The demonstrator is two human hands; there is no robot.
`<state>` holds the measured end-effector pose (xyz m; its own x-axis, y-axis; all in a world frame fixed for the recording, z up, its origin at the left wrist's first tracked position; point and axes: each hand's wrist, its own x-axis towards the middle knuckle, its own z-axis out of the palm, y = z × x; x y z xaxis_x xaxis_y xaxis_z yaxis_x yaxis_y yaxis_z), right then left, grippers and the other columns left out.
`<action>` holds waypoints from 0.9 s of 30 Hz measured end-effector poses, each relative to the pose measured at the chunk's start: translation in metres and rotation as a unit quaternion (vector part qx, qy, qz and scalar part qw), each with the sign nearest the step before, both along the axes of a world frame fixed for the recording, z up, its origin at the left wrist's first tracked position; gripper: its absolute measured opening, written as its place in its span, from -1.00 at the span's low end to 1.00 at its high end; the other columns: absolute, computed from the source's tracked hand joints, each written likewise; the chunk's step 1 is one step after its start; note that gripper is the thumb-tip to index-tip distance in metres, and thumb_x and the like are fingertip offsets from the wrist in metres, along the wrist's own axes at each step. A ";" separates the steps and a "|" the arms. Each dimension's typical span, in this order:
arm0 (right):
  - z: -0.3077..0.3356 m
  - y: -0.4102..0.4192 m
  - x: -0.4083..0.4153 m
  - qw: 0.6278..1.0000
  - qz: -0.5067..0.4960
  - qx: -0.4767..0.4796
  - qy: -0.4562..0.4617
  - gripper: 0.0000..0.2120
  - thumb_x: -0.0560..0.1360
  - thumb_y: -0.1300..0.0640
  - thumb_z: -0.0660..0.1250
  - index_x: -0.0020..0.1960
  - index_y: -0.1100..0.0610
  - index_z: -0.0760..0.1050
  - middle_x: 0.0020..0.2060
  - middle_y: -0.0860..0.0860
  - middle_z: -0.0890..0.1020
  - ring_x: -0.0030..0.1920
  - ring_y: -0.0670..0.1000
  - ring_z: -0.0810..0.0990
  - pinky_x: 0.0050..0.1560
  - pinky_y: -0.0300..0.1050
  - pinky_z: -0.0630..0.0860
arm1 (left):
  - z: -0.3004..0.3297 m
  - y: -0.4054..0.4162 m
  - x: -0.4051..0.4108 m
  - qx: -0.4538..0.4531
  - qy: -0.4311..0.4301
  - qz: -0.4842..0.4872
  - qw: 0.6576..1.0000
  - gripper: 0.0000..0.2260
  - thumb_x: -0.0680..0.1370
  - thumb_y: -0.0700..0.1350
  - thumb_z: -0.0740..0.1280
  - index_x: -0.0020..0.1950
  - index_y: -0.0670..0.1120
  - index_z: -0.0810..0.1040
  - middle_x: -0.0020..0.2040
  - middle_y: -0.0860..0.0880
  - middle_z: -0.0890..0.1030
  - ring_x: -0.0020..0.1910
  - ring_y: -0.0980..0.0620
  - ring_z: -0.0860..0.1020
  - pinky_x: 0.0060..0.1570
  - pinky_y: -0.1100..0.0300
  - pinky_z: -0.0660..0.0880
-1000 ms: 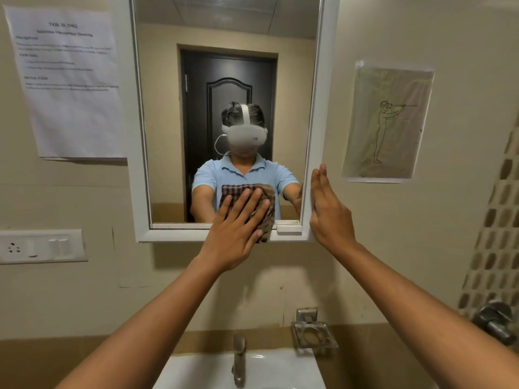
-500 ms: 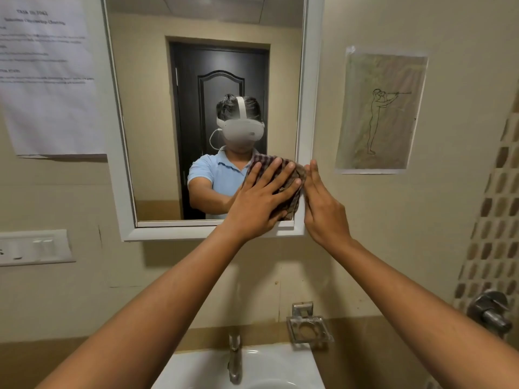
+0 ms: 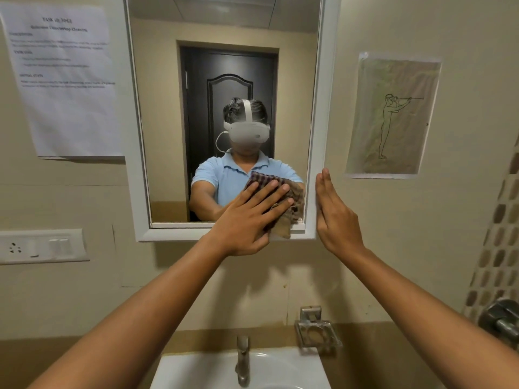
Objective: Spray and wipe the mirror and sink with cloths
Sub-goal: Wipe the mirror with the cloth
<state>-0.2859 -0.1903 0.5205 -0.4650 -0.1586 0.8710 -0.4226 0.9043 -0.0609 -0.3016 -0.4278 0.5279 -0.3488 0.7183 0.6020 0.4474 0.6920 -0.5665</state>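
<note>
A white-framed mirror (image 3: pixel 318 113) hangs on the beige wall above a white sink (image 3: pixel 286 366). My left hand (image 3: pixel 247 220) lies flat with spread fingers on a brown checked cloth (image 3: pixel 283 223), pressing it against the glass at the mirror's lower right corner. The cloth's lower edge hangs over the bottom frame. My right hand (image 3: pixel 335 220) is open, fingers straight and together, its edge against the outer side of the mirror's right frame. The glass reflects a person in a blue shirt wearing a white headset.
A metal tap (image 3: pixel 243 360) rises from the sink's middle, with a metal soap holder (image 3: pixel 316 329) on the wall to its right. A printed sheet (image 3: pixel 64 80) and a switch plate (image 3: pixel 42 245) are left of the mirror, a drawing (image 3: pixel 393 116) right of it.
My left hand slid the cloth rightward along the mirror's bottom to the lower right corner, then slightly down. My right hand stayed against the right frame.
</note>
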 end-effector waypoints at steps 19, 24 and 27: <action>-0.047 -0.023 0.021 0.994 -0.047 -0.021 -0.092 -0.28 0.55 0.33 0.15 0.60 0.06 -0.09 0.59 -0.06 -0.10 0.47 0.08 0.31 -0.18 -0.04 0.60 | -0.082 -0.142 0.037 0.237 -0.052 0.040 0.969 -0.23 0.39 -0.39 0.23 0.58 -0.06 0.14 0.60 -0.11 0.09 0.59 -0.14 -0.02 0.52 -0.19 -0.03; -0.076 -0.043 0.044 0.993 -0.014 -0.010 -0.117 -0.25 0.50 0.37 0.19 0.59 0.10 -0.04 0.59 -0.02 -0.04 0.53 0.07 0.20 0.05 -0.03 0.56 | -0.114 -0.124 0.077 0.530 -0.200 -0.088 0.820 -0.27 0.43 -0.52 0.19 0.53 -0.02 0.29 0.55 0.03 0.24 0.56 0.04 0.15 0.53 -0.03 0.11; -0.111 -0.061 0.063 0.988 0.006 0.009 -0.153 -0.31 0.54 0.32 0.18 0.59 0.12 -0.02 0.58 -0.03 -0.05 0.56 0.04 0.09 0.31 -0.02 0.41 | -0.141 -0.116 0.099 0.702 -0.291 -0.123 0.638 -0.39 0.51 -0.50 0.15 0.43 0.03 0.41 0.36 -0.03 0.51 0.36 0.05 0.46 0.40 0.06 0.37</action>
